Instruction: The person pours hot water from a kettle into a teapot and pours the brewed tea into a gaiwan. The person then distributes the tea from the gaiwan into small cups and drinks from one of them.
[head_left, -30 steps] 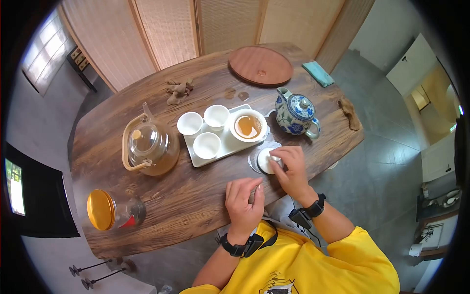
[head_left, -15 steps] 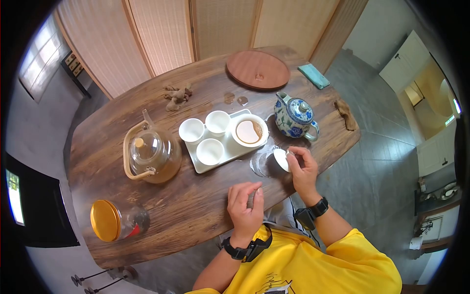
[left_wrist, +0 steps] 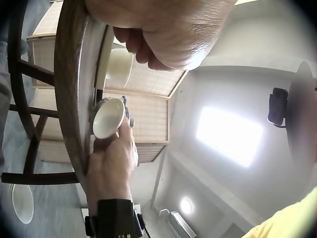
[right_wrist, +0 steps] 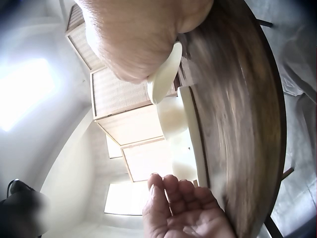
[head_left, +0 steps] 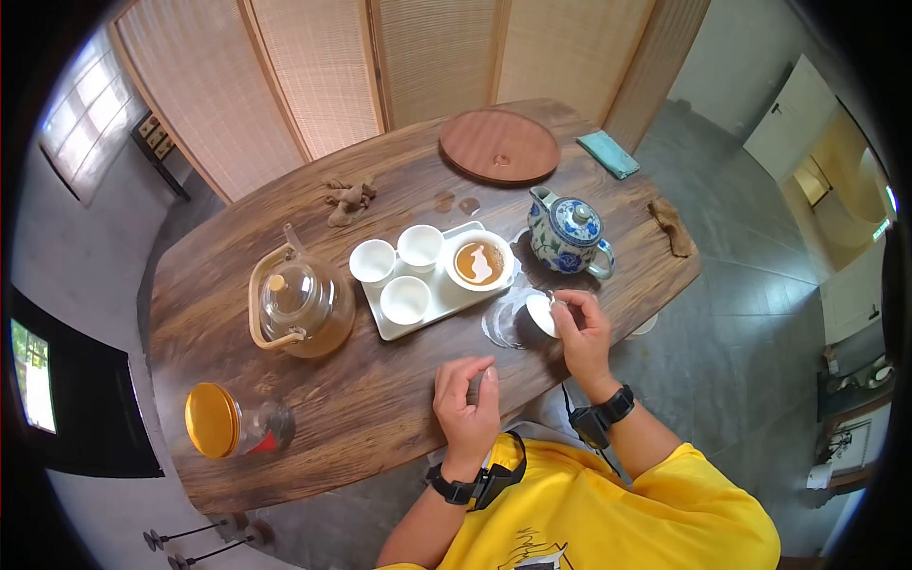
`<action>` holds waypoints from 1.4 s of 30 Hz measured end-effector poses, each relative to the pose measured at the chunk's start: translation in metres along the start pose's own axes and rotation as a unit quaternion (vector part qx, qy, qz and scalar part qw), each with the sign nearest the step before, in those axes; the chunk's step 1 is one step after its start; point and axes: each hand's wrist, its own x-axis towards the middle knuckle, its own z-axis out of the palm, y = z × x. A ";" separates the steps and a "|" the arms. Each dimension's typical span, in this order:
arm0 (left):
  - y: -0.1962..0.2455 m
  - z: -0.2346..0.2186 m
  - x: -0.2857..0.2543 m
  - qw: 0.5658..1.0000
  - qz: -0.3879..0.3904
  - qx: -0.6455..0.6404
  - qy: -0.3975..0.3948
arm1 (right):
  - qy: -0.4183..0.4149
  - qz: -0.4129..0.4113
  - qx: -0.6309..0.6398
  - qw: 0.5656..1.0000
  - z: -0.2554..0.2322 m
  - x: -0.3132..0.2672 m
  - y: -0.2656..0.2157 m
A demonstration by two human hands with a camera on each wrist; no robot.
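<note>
Lid: the white lid (head_left: 542, 314) is at the right side of the tabletop, above or just beside a wet patch (head_left: 498, 325), nearer the person than the blue teapot (head_left: 568, 237).
Right hand: the right hand (head_left: 585, 340) pinches the lid by its small knob.
Left hand: the left hand (head_left: 465, 411) has loosely bent fingers, holds nothing and is apart from the lid.
Risk: the knob offers little to grip; damp fingers or a loose pinch could let the lid slip, hit the wood and chip. A wide swing could knock the teapot.
Lid direction: steeply tilted, knob toward the right hand, hollow underside toward the left; being round, it has no long axis.
Tray: the white tray (head_left: 437, 298) carries three small cups (head_left: 405, 300) and a larger cup (head_left: 507, 255) of amber liquid.
Far left: a glass kettle (head_left: 318, 323).
</note>
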 end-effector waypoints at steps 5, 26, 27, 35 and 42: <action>0.000 0.001 0.000 1.000 0.024 0.015 0.005 | -0.011 -0.036 -0.001 0.999 0.001 0.002 -0.004; 0.007 -0.004 0.004 1.000 0.013 0.019 -0.006 | -0.121 -0.338 -0.131 0.924 0.072 0.091 -0.055; 0.007 -0.004 0.004 1.000 0.014 0.020 -0.012 | -0.123 -0.339 -0.129 0.924 0.074 0.092 -0.053; 0.010 -0.004 0.006 0.999 0.001 0.017 -0.028 | -0.141 -0.348 -0.149 0.915 0.074 0.092 -0.049; 0.010 -0.004 0.003 0.999 -0.002 0.025 -0.022 | -0.123 -0.365 -0.156 0.910 0.073 0.094 -0.049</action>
